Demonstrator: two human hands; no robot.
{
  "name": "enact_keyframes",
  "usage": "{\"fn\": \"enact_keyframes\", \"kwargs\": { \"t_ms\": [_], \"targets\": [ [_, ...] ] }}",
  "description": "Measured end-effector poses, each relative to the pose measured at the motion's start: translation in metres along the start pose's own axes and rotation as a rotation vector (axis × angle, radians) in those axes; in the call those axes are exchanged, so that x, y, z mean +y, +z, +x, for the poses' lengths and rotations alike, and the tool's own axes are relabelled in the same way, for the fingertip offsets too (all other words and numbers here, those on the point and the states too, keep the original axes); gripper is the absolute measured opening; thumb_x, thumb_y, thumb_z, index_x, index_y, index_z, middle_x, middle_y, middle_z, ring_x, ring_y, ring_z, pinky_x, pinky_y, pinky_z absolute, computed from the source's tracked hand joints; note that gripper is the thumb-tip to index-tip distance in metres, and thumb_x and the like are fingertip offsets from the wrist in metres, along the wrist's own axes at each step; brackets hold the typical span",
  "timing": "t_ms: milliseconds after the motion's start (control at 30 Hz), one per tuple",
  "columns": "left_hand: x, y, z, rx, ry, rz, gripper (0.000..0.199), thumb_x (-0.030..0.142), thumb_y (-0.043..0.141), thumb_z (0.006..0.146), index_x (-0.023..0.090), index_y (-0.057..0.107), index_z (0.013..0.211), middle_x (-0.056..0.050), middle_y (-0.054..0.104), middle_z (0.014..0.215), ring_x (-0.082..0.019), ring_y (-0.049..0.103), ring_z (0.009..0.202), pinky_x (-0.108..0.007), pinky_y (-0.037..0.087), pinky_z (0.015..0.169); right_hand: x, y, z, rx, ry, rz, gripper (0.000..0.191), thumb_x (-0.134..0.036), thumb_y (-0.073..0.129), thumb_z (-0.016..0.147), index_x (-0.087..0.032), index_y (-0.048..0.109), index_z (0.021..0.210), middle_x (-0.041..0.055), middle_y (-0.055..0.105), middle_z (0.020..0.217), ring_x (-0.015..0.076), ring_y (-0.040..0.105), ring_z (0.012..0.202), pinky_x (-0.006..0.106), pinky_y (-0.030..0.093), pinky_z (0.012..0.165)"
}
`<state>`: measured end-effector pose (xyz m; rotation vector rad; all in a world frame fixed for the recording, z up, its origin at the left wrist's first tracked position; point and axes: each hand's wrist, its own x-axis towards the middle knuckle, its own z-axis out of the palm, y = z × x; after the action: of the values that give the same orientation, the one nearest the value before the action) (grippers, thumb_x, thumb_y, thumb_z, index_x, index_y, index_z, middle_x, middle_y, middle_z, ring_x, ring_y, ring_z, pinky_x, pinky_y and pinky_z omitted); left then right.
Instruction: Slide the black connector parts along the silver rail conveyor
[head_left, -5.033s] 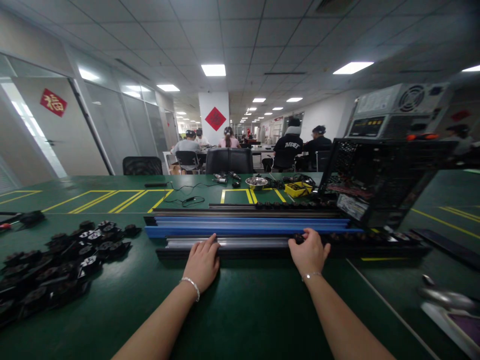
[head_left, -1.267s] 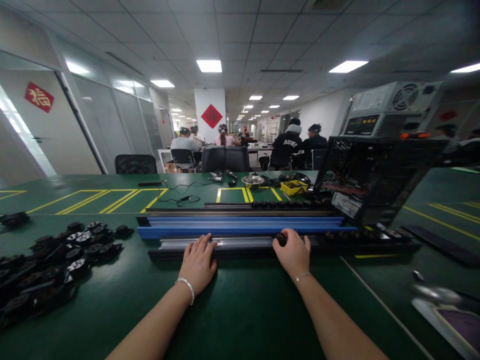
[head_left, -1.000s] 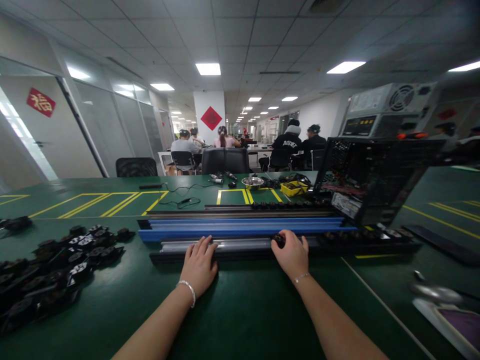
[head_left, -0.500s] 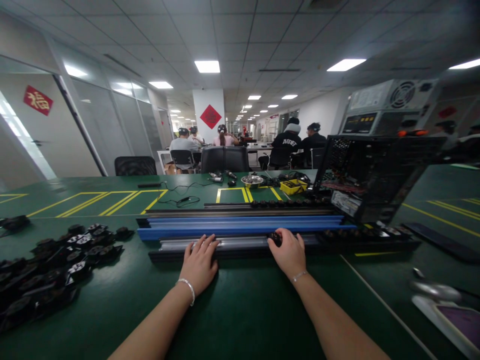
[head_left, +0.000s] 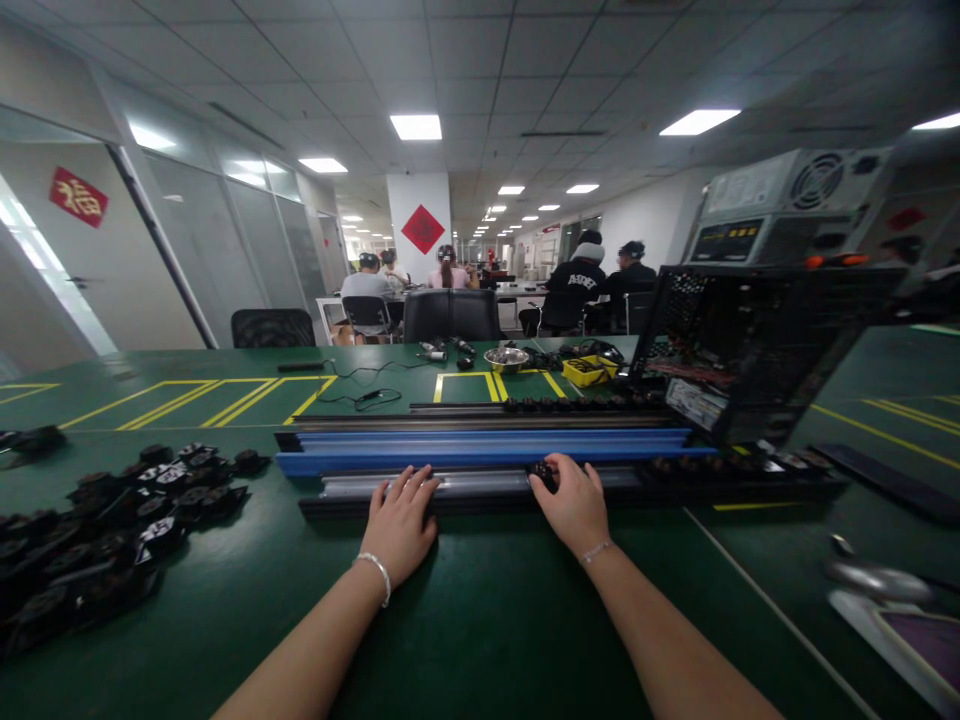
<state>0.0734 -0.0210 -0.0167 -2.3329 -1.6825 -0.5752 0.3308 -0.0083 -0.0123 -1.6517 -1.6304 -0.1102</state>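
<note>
My left hand (head_left: 401,520) lies with fingers stretched over the near black rail (head_left: 472,507), which has a silvery channel along its top. Farther right on the same rail, my right hand (head_left: 574,505) pinches a small black round part (head_left: 543,474) between thumb and fingers. Its underside is hidden, so I cannot tell how it sits in the channel. Several similar dark parts (head_left: 682,468) line the rail's right end. Just behind it runs a blue rail (head_left: 480,452), and beyond that another dark rail (head_left: 450,422).
A heap of black parts (head_left: 97,530), some with white labels, covers the left side. An open computer case (head_left: 757,340) stands at right with power supplies (head_left: 795,190) on top. Behind the rails are a metal bowl (head_left: 505,359) and a yellow basket (head_left: 589,371). People sit farther back.
My right hand has shifted slightly left along the rail with the black part. My left hand stays in place on the rail. The view has tilted a little.
</note>
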Motion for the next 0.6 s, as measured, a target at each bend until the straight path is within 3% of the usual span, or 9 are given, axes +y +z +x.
{"fn": "enact_keyframes", "kwargs": {
  "t_ms": [600],
  "targets": [
    [-0.0002, -0.0001, 0.0, -0.001, 0.003, -0.012, 0.047, 0.022, 0.046, 0.073, 0.029, 0.049, 0.119, 0.0, 0.044, 0.135, -0.022, 0.032, 0.128, -0.046, 0.022, 0.103, 0.0002, 0.0009, -0.0003, -0.014, -0.054, 0.027, 0.023, -0.033, 0.051, 0.074, -0.021, 0.053, 0.093, 0.0035, 0.064, 0.09, 0.0187, 0.059, 0.082, 0.046, 0.025, 0.097]
  ]
}}
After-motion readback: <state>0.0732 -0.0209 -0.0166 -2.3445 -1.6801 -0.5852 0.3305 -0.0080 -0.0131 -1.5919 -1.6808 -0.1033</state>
